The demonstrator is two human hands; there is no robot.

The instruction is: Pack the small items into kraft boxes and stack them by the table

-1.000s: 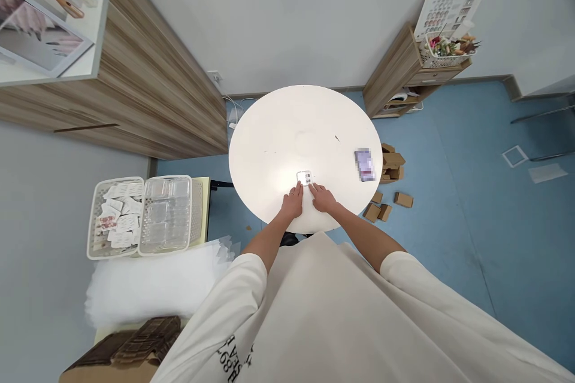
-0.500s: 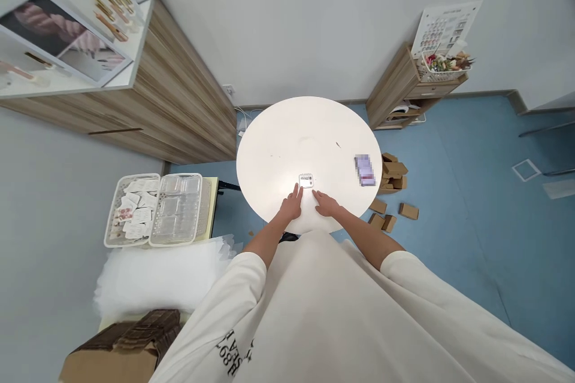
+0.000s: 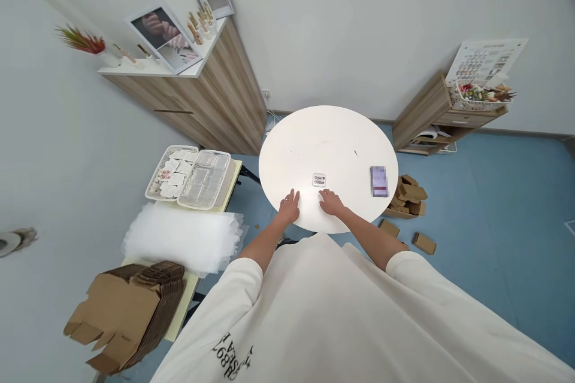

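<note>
One small clear case (image 3: 319,180) lay on the round desk (image 3: 314,131); contents too tiny to count. Left hand (image 3: 288,206): empty, fingers parted, near-left of case. Right hand (image 3: 331,202): fingers slightly curled, just near-side of case; grip, cannot tell. One purple item (image 3: 379,182) right of case, blurred. Shirt (image 3: 305,305) print: "897", "SEA".

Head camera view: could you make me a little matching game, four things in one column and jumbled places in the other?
Things:
1. small case
2. purple rectangular item
3. flower basket
4. stack of flattened cardboard

Places:
A. on the small wooden cabinet
B. by the right edge of the white table
C. on the pale yellow table
D. just beyond the right hand

Pairs: 1-D, 2-B, 3-A, 4-C
</note>
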